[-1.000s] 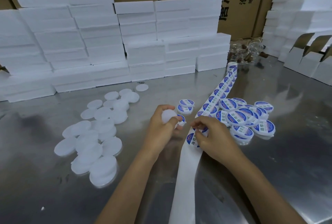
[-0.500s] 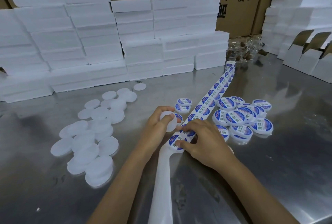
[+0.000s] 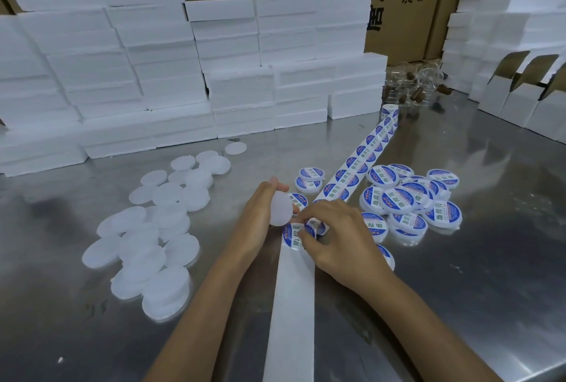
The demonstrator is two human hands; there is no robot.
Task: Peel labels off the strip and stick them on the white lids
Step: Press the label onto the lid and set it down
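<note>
- Labels sit in 1 row on the strip (image 3: 352, 178), which runs across the steel table (image 3: 459, 305) from a small roll (image 3: 389, 109) at the far end to the hands; nearer than the hands, the backing is bare white.
- Right hand (image 3: 340, 237) pinches the label (image 3: 294, 236) at the strip's leading end, fingertips (image 3: 303, 236) on its edge. Whether that edge is lifted off the backing cannot be told.
- Left hand (image 3: 260, 222), just left of the strip, grasps 1 bare white lid (image 3: 280, 208), tilted on edge toward the label.
- Unlabelled lids (image 3: 144, 228) lie heaped well left of the strip; labelled lids (image 3: 407, 201) cluster just right of it, a few just left near the held lid.
- Risk: a fast pull could curl the label onto itself or onto a finger, since the adhesive face would be exposed.
- Risk: the lid is tilted and held only at its rim, so pressing from 1 side may land the label off-centre or creased.
- Risk: nothing weighs the strip down, so peeling might drag it into the labelled lids beside it.
</note>
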